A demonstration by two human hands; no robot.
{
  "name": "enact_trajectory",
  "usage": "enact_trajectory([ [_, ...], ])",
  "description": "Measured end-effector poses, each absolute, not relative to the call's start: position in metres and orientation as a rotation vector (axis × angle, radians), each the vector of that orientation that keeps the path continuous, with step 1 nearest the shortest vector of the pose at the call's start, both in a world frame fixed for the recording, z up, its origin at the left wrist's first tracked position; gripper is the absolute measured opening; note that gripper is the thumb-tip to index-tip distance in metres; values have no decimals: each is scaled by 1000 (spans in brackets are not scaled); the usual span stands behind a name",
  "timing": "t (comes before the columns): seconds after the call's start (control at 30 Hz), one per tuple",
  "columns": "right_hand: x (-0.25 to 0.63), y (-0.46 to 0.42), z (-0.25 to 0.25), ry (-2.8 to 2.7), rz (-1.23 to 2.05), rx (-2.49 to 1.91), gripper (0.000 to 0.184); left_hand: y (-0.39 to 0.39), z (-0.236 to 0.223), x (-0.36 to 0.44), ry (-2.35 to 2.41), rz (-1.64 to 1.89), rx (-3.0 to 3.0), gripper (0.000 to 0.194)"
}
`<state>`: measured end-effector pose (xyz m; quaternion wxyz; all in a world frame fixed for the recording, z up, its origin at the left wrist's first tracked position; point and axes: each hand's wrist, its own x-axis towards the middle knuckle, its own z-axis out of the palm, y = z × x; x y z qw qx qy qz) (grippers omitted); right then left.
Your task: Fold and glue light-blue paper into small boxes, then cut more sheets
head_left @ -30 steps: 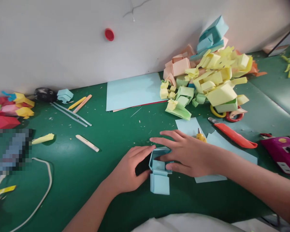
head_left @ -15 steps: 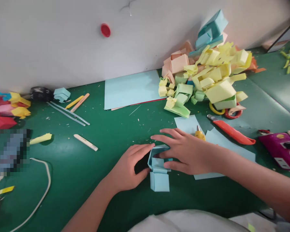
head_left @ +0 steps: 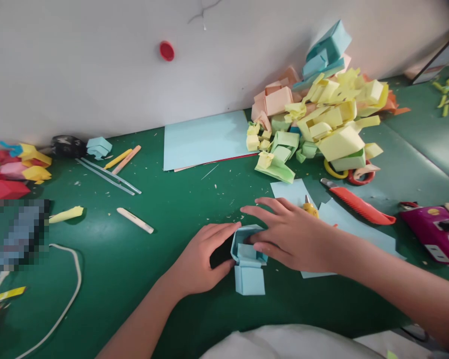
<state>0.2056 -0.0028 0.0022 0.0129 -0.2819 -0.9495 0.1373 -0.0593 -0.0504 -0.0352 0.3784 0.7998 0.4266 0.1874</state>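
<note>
No legible text showing. Magenta box-shaped device (head_left: 432, 234), between 3 and 4 o'clock, is bearing a round yellow mark (head_left: 434, 211) and a white patch (head_left: 437, 253); any lettering there is staying too small and blurred for reading.

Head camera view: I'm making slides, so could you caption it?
Left hand and right hand at a folded blue paper piece on a green table.
</note>
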Motion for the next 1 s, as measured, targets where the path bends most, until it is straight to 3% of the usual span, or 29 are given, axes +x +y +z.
enact_trajectory([
  [0.2, 206, -2, 9, -2957, 546, -837, 42, -51, -39, -61, 1075, 505, 2054, 72],
  [0.47, 204, -7, 9, -2982, 399, -949, 52, -51, -38, -61, 1075, 494, 2059, 72],
  [0.7, 200, -7, 14, -2964, 507, -868, 43, -52, -41, -62, 1081, 507, 2060, 72],
  [1.0, 192, -9, 4, -2960, 399, -918, 48, -52, -39, -62, 1083, 509, 2081, 71],
])
